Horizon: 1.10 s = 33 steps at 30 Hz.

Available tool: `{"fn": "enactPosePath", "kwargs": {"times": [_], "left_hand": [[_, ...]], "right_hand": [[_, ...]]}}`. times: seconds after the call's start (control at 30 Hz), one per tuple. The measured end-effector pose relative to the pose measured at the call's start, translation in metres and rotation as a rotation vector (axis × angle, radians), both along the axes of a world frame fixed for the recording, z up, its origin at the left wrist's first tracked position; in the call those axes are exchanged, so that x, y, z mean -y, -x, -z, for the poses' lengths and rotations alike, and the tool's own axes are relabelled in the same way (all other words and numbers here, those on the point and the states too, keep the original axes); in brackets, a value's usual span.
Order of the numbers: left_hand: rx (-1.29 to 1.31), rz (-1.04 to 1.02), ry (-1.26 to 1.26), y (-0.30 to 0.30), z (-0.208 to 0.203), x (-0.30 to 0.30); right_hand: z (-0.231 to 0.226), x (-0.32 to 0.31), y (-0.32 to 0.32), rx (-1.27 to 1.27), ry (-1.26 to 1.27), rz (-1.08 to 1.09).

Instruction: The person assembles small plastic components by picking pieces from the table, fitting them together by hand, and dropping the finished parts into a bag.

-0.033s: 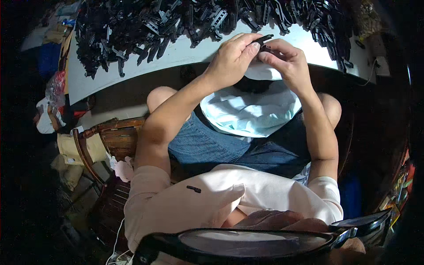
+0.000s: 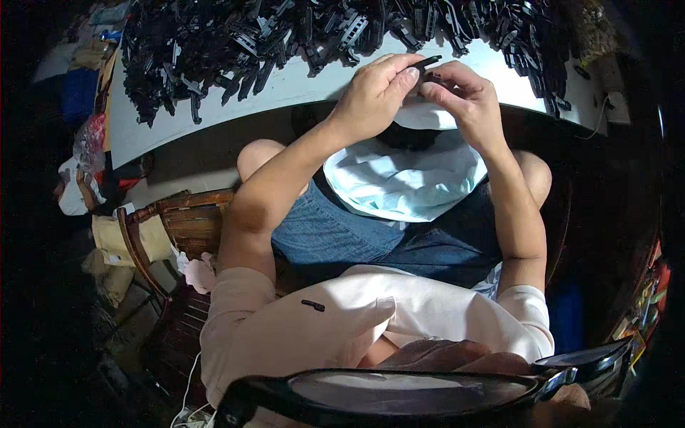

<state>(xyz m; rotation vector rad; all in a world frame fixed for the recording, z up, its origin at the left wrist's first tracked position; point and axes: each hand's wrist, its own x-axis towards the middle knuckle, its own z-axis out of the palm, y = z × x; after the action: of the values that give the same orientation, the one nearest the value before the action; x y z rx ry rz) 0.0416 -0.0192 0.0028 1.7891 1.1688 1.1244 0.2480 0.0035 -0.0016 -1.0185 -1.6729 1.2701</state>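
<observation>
My left hand (image 2: pixel 378 93) is closed on a slim black plastic part (image 2: pixel 428 62), whose tip sticks out past the fingers towards the upper right. Close beside it, my right hand (image 2: pixel 462 98) has its thumb and fingers pinched together near the lower end of that part. Something small and dark shows at the right fingertips, but I cannot make out whether it belongs to the same part. Both hands are above the near edge of a white table (image 2: pixel 314 89). Below them, a white bag or cloth (image 2: pixel 407 182) lies open over my lap.
A broad heap of black plastic parts (image 2: pixel 250 43) covers the far side of the table. To my left stands a wooden chair (image 2: pixel 196 221), with bags and a blue container (image 2: pixel 80 96) beyond. A thin white cable (image 2: pixel 598 121) hangs at the table's right end.
My right thumb and fingertips have shifted very slightly to the right. The left hand and the black plastic part look the same.
</observation>
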Motion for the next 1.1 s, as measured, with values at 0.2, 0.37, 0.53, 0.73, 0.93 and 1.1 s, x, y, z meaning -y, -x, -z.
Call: {"fn": "enactPosePath", "kwargs": {"times": [0.2, 0.37, 0.53, 0.73, 0.93, 1.1], "left_hand": [[0.213, 0.103, 0.276, 0.004, 0.003, -0.001], [0.173, 0.113, 0.268, 0.008, 0.003, -0.002], [-0.156, 0.073, -0.018, 0.002, -0.013, 0.002], [-0.136, 0.037, -0.073, 0.006, -0.018, 0.001], [-0.283, 0.111, -0.088, 0.002, -0.017, 0.007], [-0.498, 0.264, -0.067, -0.004, -0.006, 0.015]], "right_hand": [[-0.009, 0.007, 0.004, -0.186, 0.135, -0.029], [-0.008, 0.008, 0.006, -0.273, 0.13, -0.059], [-0.004, 0.006, 0.002, -0.306, 0.152, -0.108], [-0.011, 0.003, -0.003, -0.107, -0.044, 0.039], [-0.011, -0.043, -0.056, 0.844, -0.464, 0.655], [-0.01, -0.052, -0.079, 1.141, -0.331, 0.717]]}}
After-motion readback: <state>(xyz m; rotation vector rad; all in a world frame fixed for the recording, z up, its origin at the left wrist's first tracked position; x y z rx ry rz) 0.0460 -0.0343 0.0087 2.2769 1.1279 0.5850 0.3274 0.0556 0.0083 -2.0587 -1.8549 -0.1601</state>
